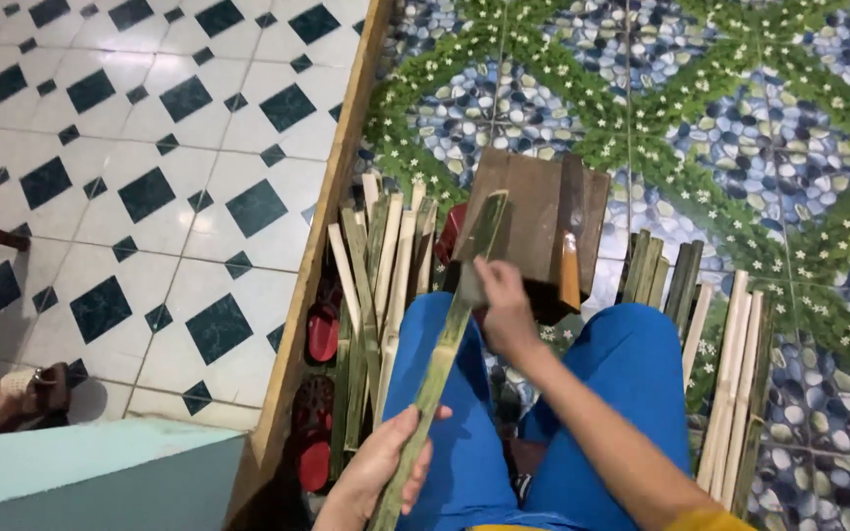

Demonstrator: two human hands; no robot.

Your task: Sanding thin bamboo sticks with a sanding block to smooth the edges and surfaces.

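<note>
Overhead, seated person in blue trousers (632, 393), knees apart. Left hand (381, 467) gripped the lower end of a long green bamboo strip (445, 344), fingers (415, 462) wrapped round it. Strip ran up and away between the knees, its top end resting against a brown wooden block (533, 221). Right hand (504, 310) was clenched on the strip higher up, close to the block; whether it also held a tool could not be told.

Around: a pile of split bamboo strips (376, 265) lay on the floor left of the left knee, leaning every way. A second bundle of strips (730, 383), pale and green, lay right of the right knee. Red sandals (322, 334) sat beside the left pile, against a wooden beam (327, 226). Beyond the beam, white tiles with dark diamonds (130, 167). Under the work, pebble-and-leaf patterned floor (740, 128). No containers seen.
</note>
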